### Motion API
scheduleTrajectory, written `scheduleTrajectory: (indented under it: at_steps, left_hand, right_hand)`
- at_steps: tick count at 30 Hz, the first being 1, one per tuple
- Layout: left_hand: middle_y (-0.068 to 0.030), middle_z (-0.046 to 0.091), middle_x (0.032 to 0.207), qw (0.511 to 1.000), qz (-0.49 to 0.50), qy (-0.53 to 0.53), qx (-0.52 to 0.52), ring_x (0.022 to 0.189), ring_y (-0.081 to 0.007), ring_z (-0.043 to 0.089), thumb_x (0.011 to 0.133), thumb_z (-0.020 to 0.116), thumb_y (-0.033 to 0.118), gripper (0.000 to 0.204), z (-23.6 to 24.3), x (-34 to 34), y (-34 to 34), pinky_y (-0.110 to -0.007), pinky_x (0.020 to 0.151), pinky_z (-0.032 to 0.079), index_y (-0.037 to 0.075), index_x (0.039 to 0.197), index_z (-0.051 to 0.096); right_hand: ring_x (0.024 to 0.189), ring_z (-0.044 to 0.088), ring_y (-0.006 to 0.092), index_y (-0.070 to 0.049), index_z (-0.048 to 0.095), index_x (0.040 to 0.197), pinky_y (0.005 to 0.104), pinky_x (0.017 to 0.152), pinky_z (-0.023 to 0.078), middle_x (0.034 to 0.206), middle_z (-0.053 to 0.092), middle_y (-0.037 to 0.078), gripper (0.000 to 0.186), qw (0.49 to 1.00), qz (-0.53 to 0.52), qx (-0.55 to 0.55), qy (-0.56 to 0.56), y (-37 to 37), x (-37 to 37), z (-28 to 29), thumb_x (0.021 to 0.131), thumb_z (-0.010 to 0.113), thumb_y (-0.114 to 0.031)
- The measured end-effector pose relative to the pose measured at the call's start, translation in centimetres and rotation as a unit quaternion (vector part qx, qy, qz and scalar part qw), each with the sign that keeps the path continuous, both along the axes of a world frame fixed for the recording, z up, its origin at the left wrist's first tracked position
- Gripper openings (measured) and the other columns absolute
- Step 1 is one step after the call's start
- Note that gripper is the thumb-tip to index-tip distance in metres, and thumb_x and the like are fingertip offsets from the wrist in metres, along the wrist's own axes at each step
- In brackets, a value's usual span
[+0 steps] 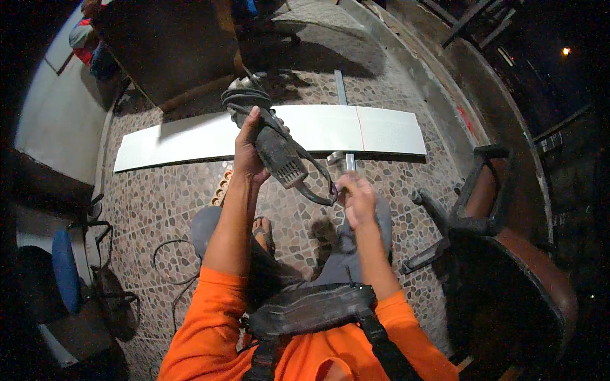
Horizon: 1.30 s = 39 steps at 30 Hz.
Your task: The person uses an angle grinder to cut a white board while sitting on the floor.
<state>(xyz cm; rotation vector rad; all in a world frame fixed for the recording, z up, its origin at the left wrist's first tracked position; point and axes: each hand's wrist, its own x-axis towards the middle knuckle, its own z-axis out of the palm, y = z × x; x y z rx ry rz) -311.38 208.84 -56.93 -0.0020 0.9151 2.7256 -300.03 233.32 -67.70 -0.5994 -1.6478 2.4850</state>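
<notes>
My left hand (250, 151) is wrapped round the body of a dark grey angle grinder (277, 155), held up slantwise with its metal head away from me. Its black power cord (246, 95) is wound about the head end and loops out from the vented rear. At that loop my right hand (358, 200), a little blurred, is closed on the cord with the fingertips. Below and beyond the tool lies a long white panel (324, 127) with a thin red line across its right part. A metal bar (341, 89) crosses under the panel, its near end showing beside my right hand.
A brown chair (508, 235) with dark armrests stands at right. Far left is a large dark board or box (168, 47). A blue object (65, 270) and dark items sit at left. A loose cable (166, 279) lies on the pebble-patterned tile floor (159, 209). A low concrete ledge (416, 70) runs along the right.
</notes>
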Motion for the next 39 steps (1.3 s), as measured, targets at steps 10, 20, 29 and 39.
scheduleTrajectory:
  at_steps: [10, 20, 29, 39]
  left_hand:
    - [-0.0116, 0.073, 0.099, 0.998, -0.008, 0.003, -0.057, 0.088, -0.0265, 0.075, 0.101, 0.072, 0.057, 0.054, -0.6, -0.3, 0.4, -0.045, 0.080, 0.064, 0.007, 0.119, 0.066]
    - [-0.0039, 0.070, 0.097, 0.958, 0.093, 0.076, -0.260, 0.083, -0.0163, 0.069, 0.092, 0.089, 0.029, 0.043, -0.3, 0.6, 1.8, -0.035, 0.075, 0.060, 0.004, 0.118, 0.066]
    - [-0.0073, 0.077, 0.107, 0.854, 0.092, 0.263, -0.440, 0.098, -0.0198, 0.073, 0.079, 0.095, 0.018, 0.058, -1.0, 0.9, 3.3, -0.037, 0.091, 0.059, 0.003, 0.126, 0.065]
    - [-0.0148, 0.080, 0.110, 0.808, 0.155, 0.276, -0.497, 0.099, -0.0245, 0.077, 0.078, 0.098, 0.030, 0.067, -0.9, 1.6, 4.4, -0.039, 0.089, 0.061, 0.002, 0.127, 0.062]
  right_hand:
    - [0.124, 0.072, 0.0289, 0.010, 0.049, 0.150, 0.0402, 0.106, 0.058, 0.138, 0.070, 0.025, 0.048, 0.966, 0.230, -0.098, 0.072, 0.3, 1.3, 3.4, 0.116, 0.046, -0.024]
    - [0.082, 0.077, 0.0395, -0.003, 0.078, 0.096, 0.0493, 0.076, 0.060, 0.090, 0.078, 0.019, 0.023, 0.766, 0.080, 0.634, 0.071, -2.7, 2.9, 6.8, 0.096, 0.075, -0.025]
    - [0.070, 0.073, 0.0228, -0.004, 0.073, 0.103, 0.0483, 0.079, 0.065, 0.076, 0.071, 0.006, 0.022, 0.980, 0.109, -0.164, -0.022, 2.0, -0.6, 8.0, 0.103, 0.071, -0.026]
    - [0.063, 0.050, 0.0110, 0.000, 0.064, 0.123, 0.0351, 0.069, 0.056, 0.080, 0.055, 0.000, 0.026, 0.972, 0.033, -0.230, -0.022, -1.3, 0.2, 8.1, 0.112, 0.063, -0.024]
